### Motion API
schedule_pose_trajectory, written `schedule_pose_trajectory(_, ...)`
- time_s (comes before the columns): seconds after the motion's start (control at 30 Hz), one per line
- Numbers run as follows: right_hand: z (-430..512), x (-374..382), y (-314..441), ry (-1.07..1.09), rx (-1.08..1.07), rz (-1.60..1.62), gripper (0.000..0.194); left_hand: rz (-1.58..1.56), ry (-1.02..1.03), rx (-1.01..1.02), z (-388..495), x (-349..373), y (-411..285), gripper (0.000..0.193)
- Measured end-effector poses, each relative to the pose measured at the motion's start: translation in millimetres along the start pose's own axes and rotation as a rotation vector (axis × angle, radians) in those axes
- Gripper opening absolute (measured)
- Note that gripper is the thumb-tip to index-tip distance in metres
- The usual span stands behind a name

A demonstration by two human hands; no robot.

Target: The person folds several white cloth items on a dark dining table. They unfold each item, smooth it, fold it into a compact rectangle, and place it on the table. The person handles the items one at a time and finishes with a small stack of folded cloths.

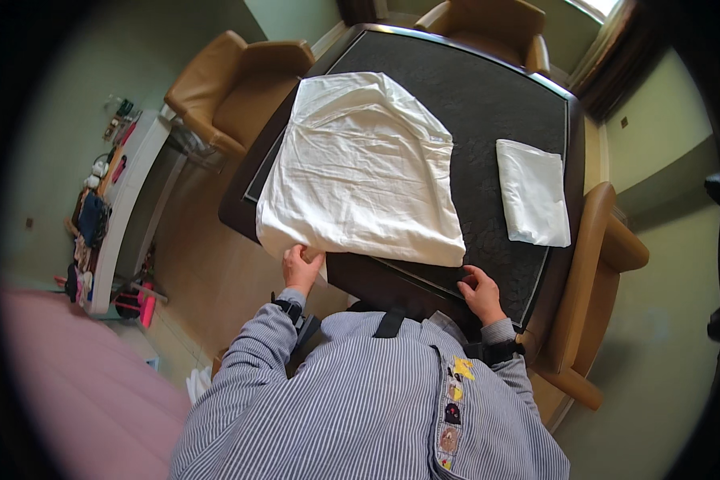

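Note:
A large white cloth [360, 174], wrinkled and spread out, covers the left part of a dark-topped table [480, 90]. At its near left edge, my left hand [301, 267] pinches the fabric between thumb and fingers, where the cloth hangs over the table's rim. My right hand [479, 291] is beside the near right corner of the cloth, thumb and fingers curled; whether the fingertips touch the corner I cannot tell. Farther right on the table lies a folded white cloth [534, 195], apart from both hands.
Tan armchairs stand at the table's left [234, 90], far side [486, 30] and right [582, 300]. A white shelf [132, 198] with many small items runs along the left wall. Something pink [84, 384] fills the lower left.

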State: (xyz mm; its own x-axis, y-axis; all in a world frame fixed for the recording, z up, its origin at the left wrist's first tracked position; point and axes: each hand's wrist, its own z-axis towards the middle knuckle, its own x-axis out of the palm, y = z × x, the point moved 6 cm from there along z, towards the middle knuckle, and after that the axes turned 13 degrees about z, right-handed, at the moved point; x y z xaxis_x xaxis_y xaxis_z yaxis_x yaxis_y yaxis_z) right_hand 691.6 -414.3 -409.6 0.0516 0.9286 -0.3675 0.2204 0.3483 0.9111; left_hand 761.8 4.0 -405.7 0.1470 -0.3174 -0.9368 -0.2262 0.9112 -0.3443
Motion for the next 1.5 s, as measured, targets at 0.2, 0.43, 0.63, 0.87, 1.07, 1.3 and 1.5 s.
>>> schedule_pose_trajectory(0.2,9.1,9.3,5.2,-0.067,0.069,-0.032,0.050,0.095,-0.014,0.246,-0.9,-9.0,-9.0,0.034)
schedule_pose_trajectory(0.43,36.9,33.5,25.1,-0.133,0.004,0.041,0.026,-0.067,-0.019,0.347,11.5,-38.0,11.3,0.008)
schedule_pose_trajectory(0.63,44.3,-4.1,98.1,-0.130,-0.031,0.517,0.015,-0.099,-0.248,0.440,63.5,-154.2,36.6,0.011)
schedule_pose_trajectory(0.87,15.6,-12.0,191.5,-0.076,-0.050,1.256,0.032,-0.303,-0.682,0.389,63.9,-312.1,43.7,0.022)
schedule_pose_trajectory(1.07,-13.7,14.7,155.3,-0.112,0.271,1.222,0.037,-0.495,-0.478,0.404,67.9,-332.8,47.9,0.019)
schedule_pose_trajectory(1.3,-44.3,51.6,125.9,-0.241,0.292,1.214,0.039,-0.705,-0.262,0.476,90.2,-329.6,43.4,0.023)
schedule_pose_trajectory(1.5,-55.8,73.0,124.9,-0.151,0.312,0.955,0.027,-0.461,0.039,0.425,112.3,-296.9,40.7,0.010)
